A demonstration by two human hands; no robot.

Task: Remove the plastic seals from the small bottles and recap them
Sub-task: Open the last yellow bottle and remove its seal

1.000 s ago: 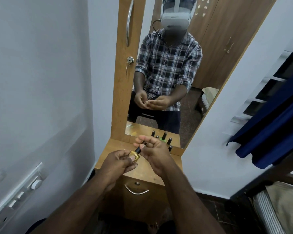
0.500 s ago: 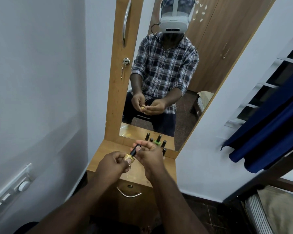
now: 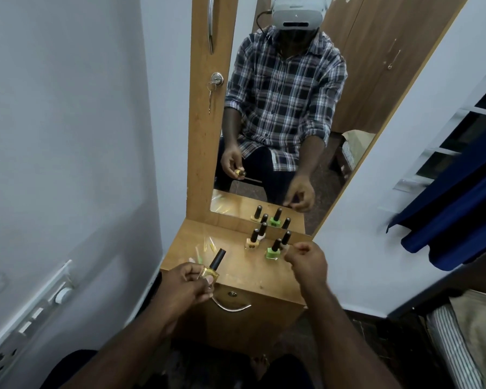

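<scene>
My left hand (image 3: 184, 284) grips a small gold bottle (image 3: 210, 272) with a tall black cap, tilted, over the front left of the wooden shelf (image 3: 244, 273). My right hand (image 3: 306, 261) hovers at the shelf's right side, apart from the bottle. Its fingertips are pinched together, and I cannot make out anything between them. Several capped bottles stand near the mirror, among them a green bottle (image 3: 272, 250) just left of my right hand and a peach bottle (image 3: 252, 240). Thin clear plastic seals (image 3: 207, 246) lie on the shelf's left part.
A tall mirror (image 3: 289, 113) rises behind the shelf and reflects a seated person in a plaid shirt. Below the shelf is a drawer with a curved metal handle (image 3: 232, 308). A wall with a switch panel (image 3: 44, 307) is at left, a blue cloth (image 3: 455, 209) at right.
My right hand has left the gold bottle's cap and moved right, fingers pinched. My left hand has lowered the bottle toward the shelf's front left. The camera now looks further down.
</scene>
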